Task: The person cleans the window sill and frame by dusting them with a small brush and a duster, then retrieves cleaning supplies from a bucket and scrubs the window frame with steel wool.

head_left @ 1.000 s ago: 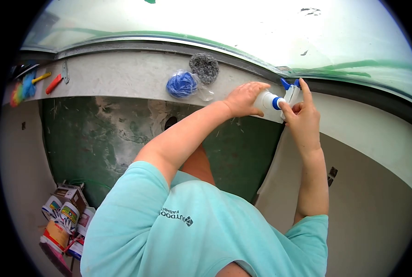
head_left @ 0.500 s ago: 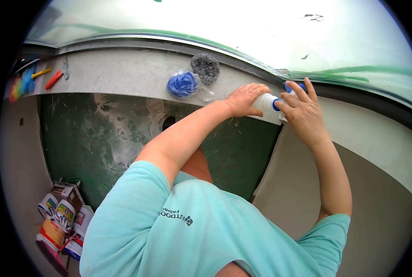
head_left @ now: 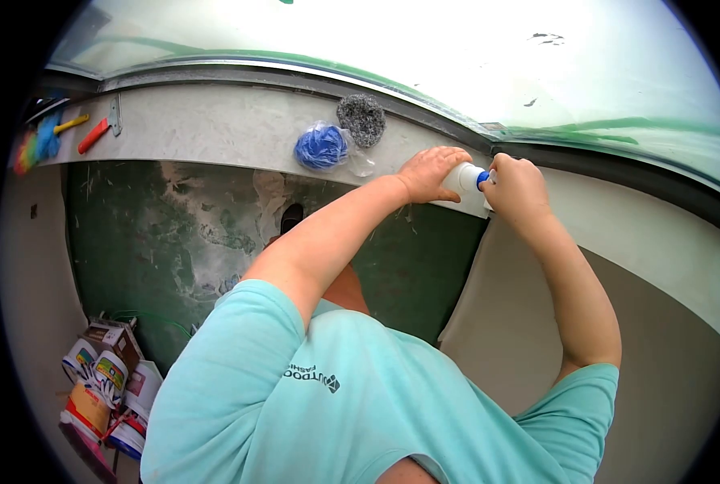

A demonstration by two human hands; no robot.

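My left hand (head_left: 432, 174) is wrapped round the body of a white spray bottle (head_left: 466, 177), held tilted on its side over the ledge. At the bottle's neck is a blue collar (head_left: 482, 180). My right hand (head_left: 518, 190) is closed with its fingers curled at the collar and the top of the bottle, hiding most of the head. To the left on the ledge lie a blue ball of scrubbing material (head_left: 321, 148) in a clear plastic bag and a grey wire scourer (head_left: 361, 119).
A grey ledge (head_left: 214, 121) runs below a large window pane (head_left: 360, 36). At its left end lie a scraper with a red handle (head_left: 93, 137) and a multicoloured duster (head_left: 47, 139). Tubs and boxes (head_left: 110, 375) stand on the green floor (head_left: 126, 242) at lower left.
My right hand's fingers, outstretched before beside blue parts of the spray head, are now curled in at the collar. Those parts are hidden. My left hand keeps its hold on the bottle.
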